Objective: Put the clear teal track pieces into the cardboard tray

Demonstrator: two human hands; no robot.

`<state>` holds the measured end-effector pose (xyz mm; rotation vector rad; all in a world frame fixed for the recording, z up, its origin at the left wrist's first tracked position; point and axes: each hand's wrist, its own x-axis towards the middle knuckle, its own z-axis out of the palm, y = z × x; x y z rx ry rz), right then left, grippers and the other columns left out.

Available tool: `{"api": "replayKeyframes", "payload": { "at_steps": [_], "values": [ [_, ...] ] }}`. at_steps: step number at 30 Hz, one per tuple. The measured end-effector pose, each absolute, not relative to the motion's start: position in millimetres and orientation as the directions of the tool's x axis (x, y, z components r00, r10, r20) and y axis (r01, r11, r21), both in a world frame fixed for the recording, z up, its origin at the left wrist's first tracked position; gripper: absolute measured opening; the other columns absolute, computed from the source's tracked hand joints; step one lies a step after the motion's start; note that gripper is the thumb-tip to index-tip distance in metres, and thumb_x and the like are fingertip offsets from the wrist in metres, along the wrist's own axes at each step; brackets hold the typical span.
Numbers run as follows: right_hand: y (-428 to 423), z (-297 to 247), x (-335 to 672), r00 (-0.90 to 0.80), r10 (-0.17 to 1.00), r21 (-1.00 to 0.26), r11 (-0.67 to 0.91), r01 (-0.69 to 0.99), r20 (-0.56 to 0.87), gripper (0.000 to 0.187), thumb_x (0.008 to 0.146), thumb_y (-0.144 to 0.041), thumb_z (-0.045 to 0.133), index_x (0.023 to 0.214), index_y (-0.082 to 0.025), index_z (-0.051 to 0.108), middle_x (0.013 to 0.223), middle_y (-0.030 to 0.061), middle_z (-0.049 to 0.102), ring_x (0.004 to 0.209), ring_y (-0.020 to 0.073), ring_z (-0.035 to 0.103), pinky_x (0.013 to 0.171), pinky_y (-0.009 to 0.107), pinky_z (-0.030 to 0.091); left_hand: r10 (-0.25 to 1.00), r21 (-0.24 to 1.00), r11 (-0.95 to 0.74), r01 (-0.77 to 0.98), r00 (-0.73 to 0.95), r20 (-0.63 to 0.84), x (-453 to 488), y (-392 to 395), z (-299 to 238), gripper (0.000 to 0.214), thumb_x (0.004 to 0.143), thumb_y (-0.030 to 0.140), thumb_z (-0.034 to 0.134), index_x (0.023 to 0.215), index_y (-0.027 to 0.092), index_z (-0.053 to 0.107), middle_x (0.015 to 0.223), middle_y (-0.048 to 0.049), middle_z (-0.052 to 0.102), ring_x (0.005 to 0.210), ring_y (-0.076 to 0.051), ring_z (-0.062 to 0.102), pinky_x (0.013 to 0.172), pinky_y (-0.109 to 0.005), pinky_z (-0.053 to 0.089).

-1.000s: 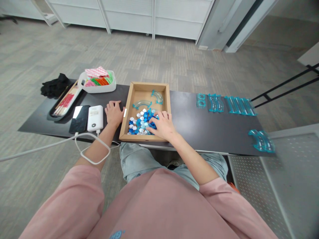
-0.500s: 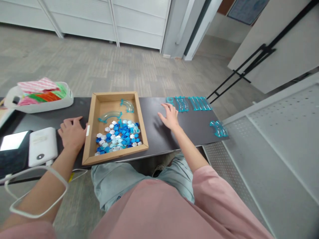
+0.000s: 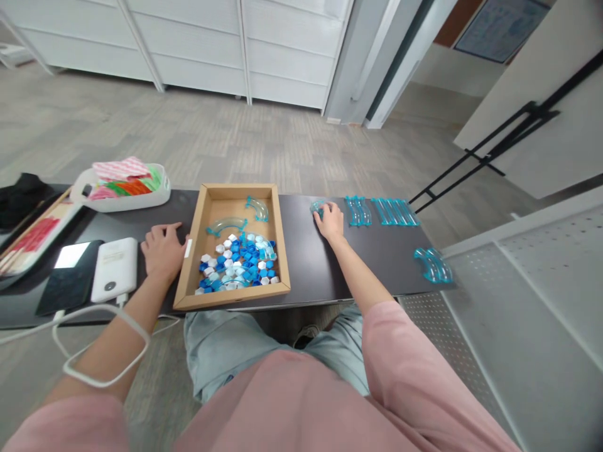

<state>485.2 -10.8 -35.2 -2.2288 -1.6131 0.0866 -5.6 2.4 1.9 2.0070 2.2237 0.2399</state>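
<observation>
Here you are at the table [image 3: 308, 263], your right hand [image 3: 330, 220] out beyond the cardboard box, palm down over the small clear teal pieces [image 3: 316, 206] near the far edge! Your fingers are bent and partly cover them, so whether they grip anything, I can't tell. Just to the right of that hand sits a set of curved clear tubes [image 3: 358, 211] with teal ends, then a row of straight clear tubes [image 3: 394, 212], and nearer you, by the table's right end, another curved group [image 3: 433, 266].

Over on the other side, your left hand [image 3: 162, 252] lies palm down with its fingers loosely spread, holding nothing, its thumb side up against the left wall of the cardboard box [image 3: 279, 251]. Inside, blue and white hexagonal pieces [image 3: 238, 254] crowd the near half, and behind them lie two curved tubes, one on the left [image 3: 227, 222], one on the right [image 3: 259, 210]. Left of that hand you've got a white power bank [image 3: 114, 267], then a black phone [image 3: 68, 285], with a white basket [image 3: 134, 203] behind.
</observation>
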Motion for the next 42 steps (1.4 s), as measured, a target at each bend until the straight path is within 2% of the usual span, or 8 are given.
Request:
{"api": "replayKeyframes", "payload": {
  "at_steps": [6, 9, 13, 17, 24, 29, 34, 42],
  "values": [
    [-26.0, -49.2, 473.8, 0.216, 0.936, -0.565, -0.023, 0.825, 0.277, 0.022, 0.105, -0.041, 0.076, 0.115, -0.021, 0.078, 0.145, 0.0238, 0.076, 0.141, 0.0393, 0.072, 0.126, 0.058, 0.056, 0.994, 0.214, 0.106, 0.971, -0.111, 0.016, -3.4, 1.0, 3.4, 0.067, 0.114, 0.04, 0.045, 0.171, 0.01, 0.062, 0.167, -0.0311, 0.055, 0.15, -0.048, 0.054, 0.128, -0.064, 0.045],
    [-15.6, -42.1, 458.0, 0.226, 0.895, -0.681, 0.11, 0.724, 0.384, 0.029, 0.105, -0.054, 0.077, 0.106, -0.025, 0.076, 0.134, 0.0203, 0.079, 0.135, 0.0375, 0.074, 0.124, 0.056, 0.059, 0.993, 0.219, 0.109, 0.97, -0.118, 0.028, -2.9, 1.2, 2.0, 0.065, 0.113, 0.038, 0.046, 0.17, 0.011, 0.065, 0.166, -0.0309, 0.057, 0.151, -0.049, 0.055, 0.128, -0.063, 0.046],
    [14.9, -17.8, 404.5, 0.039, 0.872, -0.676, 0.349, 0.649, 0.488, 0.039, 0.105, -0.066, 0.08, 0.11, -0.027, 0.078, 0.134, 0.0158, 0.08, 0.135, 0.0355, 0.074, 0.123, 0.054, 0.059, 0.993, 0.221, 0.098, 0.97, -0.111, 0.049, -2.7, 1.2, 0.9, 0.064, 0.113, 0.038, 0.048, 0.169, 0.013, 0.065, 0.166, -0.0308, 0.06, 0.151, -0.049, 0.056, 0.127, -0.062, 0.047],
    [53.1, 4.8, 328.0, -0.216, 0.88, -0.636, 0.458, 0.621, 0.423, 0.031, 0.106, -0.053, 0.088, 0.118, -0.025, 0.081, 0.138, 0.0126, 0.08, 0.134, 0.032, 0.076, 0.125, 0.049, 0.058, 0.992, 0.232, 0.101, 0.967, -0.116, 0.053, -0.6, 0.4, 3.0, 0.064, 0.111, 0.037, 0.049, 0.168, 0.013, 0.067, 0.166, -0.0306, 0.061, 0.151, -0.048, 0.057, 0.126, -0.061, 0.048],
    [78.7, 17.7, 266.8, -0.248, 0.937, -0.578, 0.348, 0.738, 0.247, 0.046, 0.114, -0.039, 0.079, 0.156, -0.02, 0.072, 0.159, 0.0167, 0.075, 0.146, 0.0309, 0.071, 0.132, 0.048, 0.055, 0.993, 0.245, 0.098, 0.965, -0.11, 0.036, 2.2, -1.9, 8.5, 0.066, 0.111, 0.036, 0.046, 0.168, 0.01, 0.067, 0.167, -0.0312, 0.06, 0.151, -0.048, 0.057, 0.127, -0.061, 0.046],
    [59.2, 15.9, 300.8, -0.267, 0.941, -0.524, 0.339, 0.782, 0.21, 0.042, 0.122, -0.042, 0.063, 0.156, -0.018, 0.072, 0.157, 0.0176, 0.076, 0.149, 0.0319, 0.069, 0.134, 0.049, 0.052, 0.993, 0.242, 0.09, 0.966, -0.105, 0.047, 1.2, -1.6, 6.0, 0.067, 0.11, 0.037, 0.046, 0.169, 0.011, 0.066, 0.166, -0.0309, 0.06, 0.15, -0.048, 0.057, 0.125, -0.061, 0.046],
    [19.5, 11.8, 385.2, -0.156, 0.932, -0.537, 0.319, 0.781, 0.326, 0.043, 0.123, -0.044, 0.052, 0.149, -0.018, 0.074, 0.148, 0.0187, 0.078, 0.142, 0.0304, 0.071, 0.13, 0.046, 0.053, 0.994, 0.248, 0.079, 0.966, -0.094, 0.05, 0.1, -1.2, 3.7, 0.067, 0.111, 0.038, 0.048, 0.169, 0.01, 0.065, 0.167, -0.0318, 0.059, 0.149, -0.05, 0.056, 0.124, -0.062, 0.046],
    [-64.1, -18.4, 536.4, 0.52, 0.817, -0.393, -0.406, 0.825, 0.249, 0.068, 0.103, -0.041, 0.069, 0.164, -0.012, 0.063, 0.178, 0.0325, 0.053, 0.163, 0.0475, 0.05, 0.132, 0.071, 0.043, 0.995, 0.248, 0.05, 0.967, -0.07, 0.071, -7.8, 2.6, -5.0, 0.062, 0.114, 0.04, 0.052, 0.166, 0.01, 0.066, 0.164, -0.0333, 0.06, 0.15, -0.053, 0.058, 0.123, -0.069, 0.048]
  ]
}}
